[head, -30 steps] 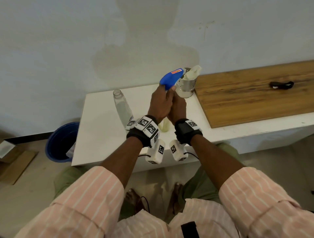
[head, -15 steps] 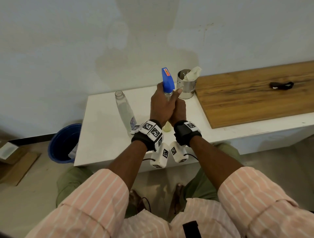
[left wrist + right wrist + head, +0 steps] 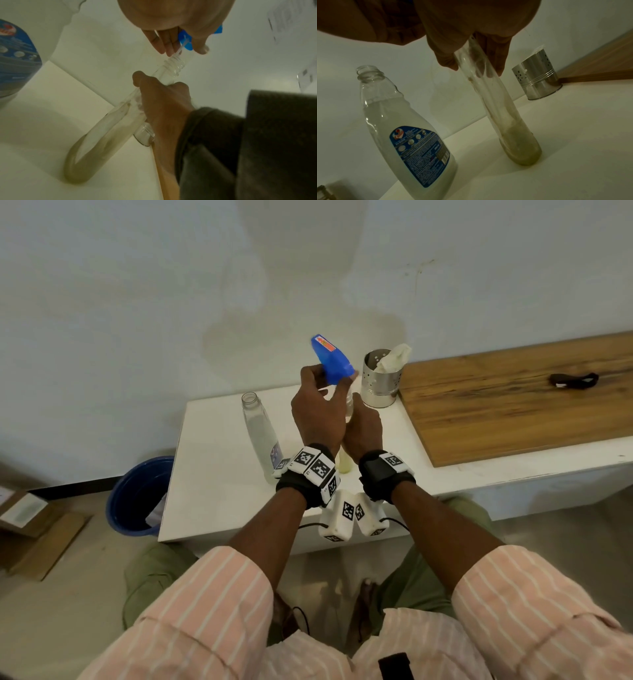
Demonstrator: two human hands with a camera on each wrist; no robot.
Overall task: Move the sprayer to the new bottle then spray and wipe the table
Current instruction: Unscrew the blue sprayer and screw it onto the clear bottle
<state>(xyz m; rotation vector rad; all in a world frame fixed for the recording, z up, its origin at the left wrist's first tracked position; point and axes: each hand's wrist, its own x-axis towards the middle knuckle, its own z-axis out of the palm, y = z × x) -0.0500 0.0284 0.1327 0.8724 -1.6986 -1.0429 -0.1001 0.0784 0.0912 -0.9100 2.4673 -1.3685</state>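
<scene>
1. Lowest in the head view, both forearms reach up the frame to the middle, where the two hands meet over the white table [image 3: 219, 474].
2. The right hand [image 3: 363, 428] is wrapped around the neck of the old bottle [image 3: 501, 108], which stands on the table just right of centre. It is a slim clear bottle with only a yellowish residue in its base.
3. The left hand [image 3: 318, 412] pinches the blue sprayer [image 3: 332, 357] at its collar between fingers and thumb. The left wrist view shows the bottle's bare screw threads [image 3: 173, 65] below the collar, with the white dip tube running down into the neck.
4. Judged from this, the sprayer is unscrewed and partly lifted, but its tube is not yet clear of the old bottle.
5. Left of centre stands the new bottle [image 3: 260, 433], open-mouthed, clear, blue-labelled, and filled with pale liquid almost to the shoulder. It is near the hands and untouched.
6. Further up the frame, right of the sprayer, a perforated steel holder [image 3: 380, 381] holds a pale cloth [image 3: 394, 356].
7. Still to do: draw the tube out, fit and tighten the sprayer on the new bottle, spray, and wipe with the cloth.
</scene>
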